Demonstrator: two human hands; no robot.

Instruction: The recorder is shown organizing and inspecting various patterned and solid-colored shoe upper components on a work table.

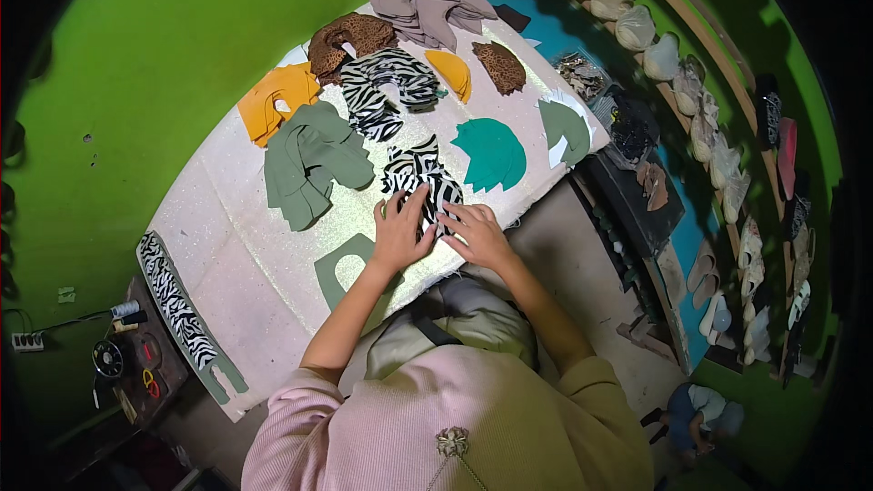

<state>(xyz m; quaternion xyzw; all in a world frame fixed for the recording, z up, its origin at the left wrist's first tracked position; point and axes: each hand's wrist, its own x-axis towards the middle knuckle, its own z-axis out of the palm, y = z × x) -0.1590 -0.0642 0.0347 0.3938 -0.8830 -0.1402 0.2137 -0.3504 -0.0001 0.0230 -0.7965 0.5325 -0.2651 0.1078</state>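
Note:
A small stack of zebra-print fabric pieces (pixel 414 164) lies near the table's front edge. My left hand (pixel 400 232) rests at its near left side, fingers spread and touching the cloth. Fingers outstretched, my right hand (pixel 477 235) lies on its near right side. What is under the fingertips is partly hidden. By my left wrist is a flat grey-green U-shaped piece (pixel 329 271), partly covered by that arm. Farther back lie a larger zebra-print pile (pixel 364 95) and a grey-green pile (pixel 314 159). Teal pieces (pixel 493 155) sit to the right of my hands.
Yellow (pixel 264 105), leopard-print (pixel 341 36) and mauve (pixel 427 5) piles fill the far side of the pale table (pixel 218 218). A zebra-print strip (pixel 173 295) runs along its left edge. Shoe forms (pixel 635 29) line shelves at right. Another person (pixel 705 414) is at lower right.

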